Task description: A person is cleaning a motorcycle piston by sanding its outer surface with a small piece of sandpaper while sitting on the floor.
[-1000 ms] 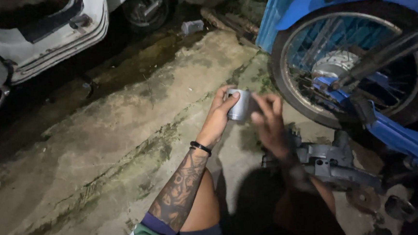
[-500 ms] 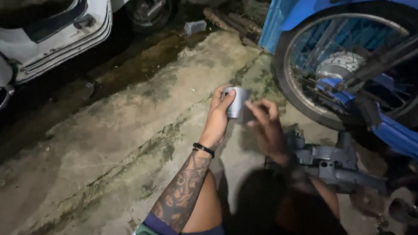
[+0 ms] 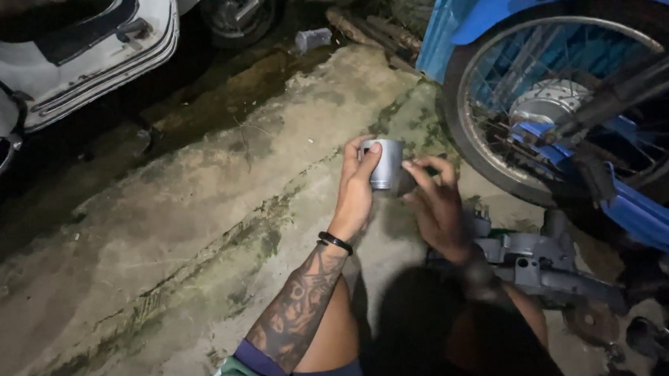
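Cracked grey concrete floor (image 3: 160, 245) lies wide and bare on the left.
Left hand (image 3: 356, 187) grips a short silver metal cylinder (image 3: 386, 164); right hand (image 3: 436, 205) touches it with loose fingers, near the blue motorbike's spoked wheel (image 3: 570, 112).

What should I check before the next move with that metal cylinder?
1. Left hand grips the metal cylinder around its side: ok.
2. Right hand at the cylinder's lower edge, fingers touching: ok, contact partly hidden.
3. Cylinder clear of the spoked wheel: ok.
4. Cylinder inside clean and undamaged: cannot tell.
5. Grey engine casing on the ground below the right hand: ok, partly in shadow.
6. Lighting on the lower right: not ok, too dark.
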